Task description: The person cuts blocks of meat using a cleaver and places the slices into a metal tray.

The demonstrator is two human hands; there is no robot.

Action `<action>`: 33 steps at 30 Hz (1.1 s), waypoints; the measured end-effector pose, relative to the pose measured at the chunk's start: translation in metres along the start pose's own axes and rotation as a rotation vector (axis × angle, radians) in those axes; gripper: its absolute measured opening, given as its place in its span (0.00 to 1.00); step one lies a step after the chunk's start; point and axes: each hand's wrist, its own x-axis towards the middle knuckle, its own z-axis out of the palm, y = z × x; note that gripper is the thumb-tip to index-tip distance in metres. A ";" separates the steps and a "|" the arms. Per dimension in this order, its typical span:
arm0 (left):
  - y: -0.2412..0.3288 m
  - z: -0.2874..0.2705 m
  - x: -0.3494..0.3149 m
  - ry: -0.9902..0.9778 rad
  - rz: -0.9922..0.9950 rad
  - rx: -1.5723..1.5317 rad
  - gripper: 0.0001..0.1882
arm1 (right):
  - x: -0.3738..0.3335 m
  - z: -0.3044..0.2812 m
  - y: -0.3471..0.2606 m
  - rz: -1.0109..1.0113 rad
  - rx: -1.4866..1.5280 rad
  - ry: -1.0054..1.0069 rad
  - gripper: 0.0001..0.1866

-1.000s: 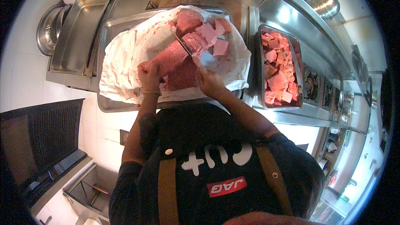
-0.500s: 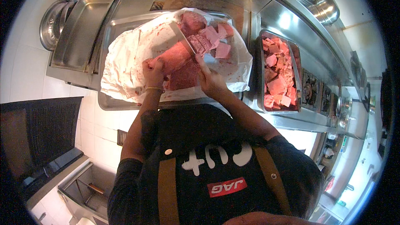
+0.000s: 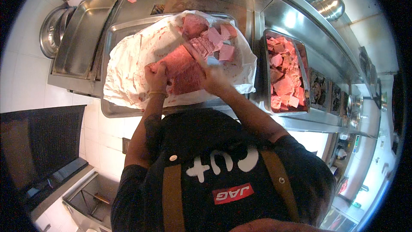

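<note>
My left hand is closed on the near left end of a long block of raw meat. In my right hand is a broad-bladed knife, smeared by motion. Its blade lies at the far right end of that block, beside a row of cut meat slices. Square meat pieces lie to the right, and a rounded meat chunk lies beyond the slices. Another meat slab rests nearer me, between my hands. White paper stained with red spots lies under all this meat.
The paper lies in a large metal tray. Right of it stands a deep metal pan heaped with cut meat. An empty metal pan and round metal lids are at the left. Steel bowls sit at the far right.
The knife and my right hand have shifted slightly and are now blurred. My left hand keeps its hold on the meat block. The whole view has tilted a little.
</note>
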 end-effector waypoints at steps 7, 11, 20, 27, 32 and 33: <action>-0.003 -0.008 0.005 0.017 0.014 0.026 0.18 | 0.077 -0.117 -0.099 -0.363 -0.019 0.293 0.32; -0.007 -0.012 0.004 0.033 -0.032 0.047 0.19 | 0.093 -0.153 -0.142 -0.346 0.146 0.401 0.31; 0.001 0.000 0.002 -0.004 -0.045 0.063 0.20 | -0.003 -0.024 0.007 0.254 -0.011 -0.207 0.32; -0.089 -0.025 0.101 -0.442 0.121 0.143 0.20 | 0.037 -0.060 -0.048 0.158 0.159 0.071 0.32; -0.053 -0.023 0.122 -0.543 0.106 0.549 0.29 | 0.030 -0.036 -0.054 0.329 -0.016 -0.121 0.31; -0.010 -0.011 0.123 -0.688 -0.022 0.679 0.29 | 0.023 -0.033 -0.048 0.368 0.005 -0.057 0.31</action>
